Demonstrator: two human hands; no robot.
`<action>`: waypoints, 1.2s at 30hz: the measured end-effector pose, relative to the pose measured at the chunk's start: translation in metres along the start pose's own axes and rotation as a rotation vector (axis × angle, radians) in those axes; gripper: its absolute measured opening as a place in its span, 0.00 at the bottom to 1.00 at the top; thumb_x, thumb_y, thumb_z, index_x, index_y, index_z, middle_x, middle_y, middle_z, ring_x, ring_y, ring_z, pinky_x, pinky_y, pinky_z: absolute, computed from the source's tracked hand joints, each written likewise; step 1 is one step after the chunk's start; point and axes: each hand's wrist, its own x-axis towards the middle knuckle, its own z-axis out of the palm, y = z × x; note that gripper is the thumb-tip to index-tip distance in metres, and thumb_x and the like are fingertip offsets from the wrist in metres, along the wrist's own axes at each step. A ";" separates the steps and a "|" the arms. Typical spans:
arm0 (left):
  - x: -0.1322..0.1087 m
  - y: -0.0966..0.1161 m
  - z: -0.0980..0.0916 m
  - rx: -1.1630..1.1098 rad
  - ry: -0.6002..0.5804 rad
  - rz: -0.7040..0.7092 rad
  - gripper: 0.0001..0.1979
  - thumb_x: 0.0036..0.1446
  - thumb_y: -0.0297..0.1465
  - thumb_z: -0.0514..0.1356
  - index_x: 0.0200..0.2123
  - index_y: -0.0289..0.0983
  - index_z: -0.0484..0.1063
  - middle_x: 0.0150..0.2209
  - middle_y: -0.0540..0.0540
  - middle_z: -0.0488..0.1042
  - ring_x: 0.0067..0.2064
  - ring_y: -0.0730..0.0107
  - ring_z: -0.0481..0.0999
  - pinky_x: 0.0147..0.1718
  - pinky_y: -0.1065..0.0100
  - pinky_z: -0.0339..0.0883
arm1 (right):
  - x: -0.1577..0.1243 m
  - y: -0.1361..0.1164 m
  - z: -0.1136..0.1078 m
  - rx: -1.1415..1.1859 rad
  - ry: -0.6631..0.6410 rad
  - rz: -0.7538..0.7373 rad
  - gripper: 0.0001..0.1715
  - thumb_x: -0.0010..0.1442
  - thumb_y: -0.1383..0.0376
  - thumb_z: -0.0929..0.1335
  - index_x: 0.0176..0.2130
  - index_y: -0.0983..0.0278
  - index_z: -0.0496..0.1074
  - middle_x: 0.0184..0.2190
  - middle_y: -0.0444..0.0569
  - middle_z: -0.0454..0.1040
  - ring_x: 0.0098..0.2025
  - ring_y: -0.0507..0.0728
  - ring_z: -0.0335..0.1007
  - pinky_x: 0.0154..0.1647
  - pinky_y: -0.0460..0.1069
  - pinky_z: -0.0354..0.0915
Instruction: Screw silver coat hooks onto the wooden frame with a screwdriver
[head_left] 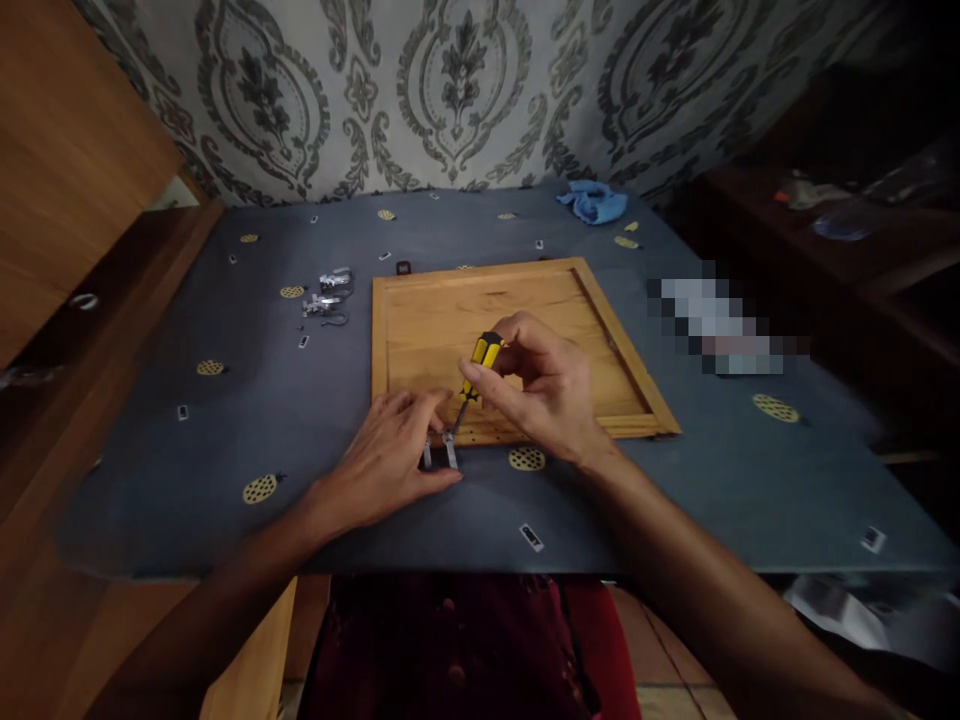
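A framed wooden cabinet door (480,310) lies flat on the cloth-covered table. My right hand (551,385) grips a small yellow and black screwdriver (486,358) by its handle, tilted with its shaft pointing down to the door's near edge. The tip meets a metal hinge (450,450) that sits at that edge and sticks out toward me. My left hand (397,445) is closed around the hinge, thumb on the near side and fingers resting on the door frame. Part of the hinge is hidden behind these fingers.
Loose metal hinges (326,300) lie on the left of the table (300,540), with tiny dark bits near them. A blue cloth (594,203) is crumpled at the back right. A blurred-out item (716,320) lies at the right. Wooden furniture (67,180) stands on the left.
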 end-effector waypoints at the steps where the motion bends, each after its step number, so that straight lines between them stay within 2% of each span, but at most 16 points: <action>1: 0.000 0.000 0.000 0.001 -0.005 0.001 0.32 0.55 0.34 0.70 0.59 0.40 0.59 0.46 0.45 0.76 0.54 0.50 0.73 0.56 0.48 0.65 | 0.000 0.000 0.000 0.006 0.007 0.006 0.19 0.57 0.59 0.77 0.30 0.60 0.65 0.24 0.38 0.64 0.22 0.47 0.60 0.21 0.45 0.58; 7: -0.001 0.000 0.001 0.006 0.004 0.012 0.32 0.56 0.34 0.70 0.59 0.42 0.59 0.46 0.46 0.76 0.53 0.52 0.74 0.55 0.49 0.65 | -0.001 -0.003 0.000 0.009 0.021 0.015 0.18 0.57 0.59 0.77 0.30 0.60 0.65 0.24 0.38 0.64 0.20 0.47 0.61 0.20 0.45 0.59; 14: 0.000 0.000 0.000 -0.004 -0.008 -0.004 0.32 0.55 0.35 0.70 0.58 0.41 0.60 0.45 0.46 0.76 0.53 0.51 0.73 0.56 0.49 0.64 | 0.001 -0.004 0.001 -0.083 0.021 -0.028 0.21 0.58 0.53 0.76 0.28 0.60 0.64 0.23 0.38 0.63 0.20 0.47 0.57 0.18 0.45 0.56; 25: -0.001 -0.004 0.002 -0.004 0.021 0.003 0.36 0.51 0.37 0.73 0.59 0.39 0.60 0.49 0.43 0.74 0.54 0.50 0.72 0.55 0.49 0.65 | -0.001 0.000 0.002 -0.079 -0.003 -0.002 0.20 0.59 0.54 0.75 0.31 0.59 0.63 0.23 0.38 0.63 0.20 0.48 0.61 0.19 0.46 0.58; 36: 0.000 -0.001 0.003 -0.008 0.023 -0.016 0.33 0.51 0.36 0.72 0.57 0.40 0.62 0.47 0.45 0.74 0.53 0.52 0.73 0.54 0.51 0.68 | 0.000 -0.001 0.002 -0.089 -0.007 -0.010 0.20 0.60 0.53 0.74 0.31 0.60 0.63 0.24 0.39 0.64 0.21 0.47 0.61 0.20 0.45 0.58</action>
